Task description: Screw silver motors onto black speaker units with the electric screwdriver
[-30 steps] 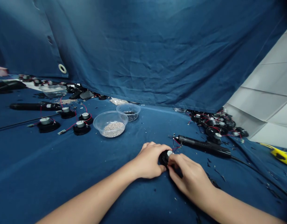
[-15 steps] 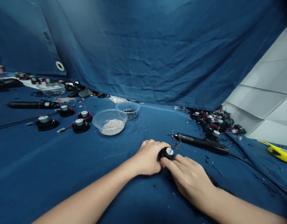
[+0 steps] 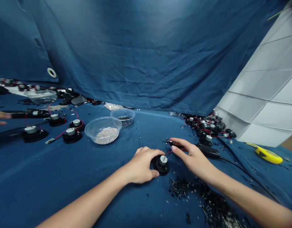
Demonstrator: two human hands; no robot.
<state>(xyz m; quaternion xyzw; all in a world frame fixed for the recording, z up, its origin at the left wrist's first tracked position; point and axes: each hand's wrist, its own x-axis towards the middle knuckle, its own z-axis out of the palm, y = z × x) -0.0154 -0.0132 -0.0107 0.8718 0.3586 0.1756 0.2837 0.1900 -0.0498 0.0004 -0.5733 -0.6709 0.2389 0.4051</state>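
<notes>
A black round piece with a silver cylinder on top (image 3: 163, 161) and thin wires rising from it stands on the blue cloth. My left hand (image 3: 143, 166) is curved around its left side, with fingers behind and thumb in front. To the right, my right hand (image 3: 192, 156) has its thumb and fingers on either side of the front of a black electric screwdriver (image 3: 208, 151). The screwdriver lies on the cloth, its tip pointing left, just behind the round piece. A red wire runs from the piece towards my right thumb.
Clear bowls (image 3: 103, 129) hold silvery and dark small parts. Similar round pieces (image 3: 72, 135) sit left, more in a heap (image 3: 207, 125) right. Black scraps (image 3: 214, 202) lie near my right forearm. A yellow tool (image 3: 265, 154) rests far right. Another person's hand (image 3: 1, 117) enters left.
My right hand has left the round piece and moved up to the screwdriver; my left hand stays on the piece. Another person's hand has appeared at left. The view has shifted slightly.
</notes>
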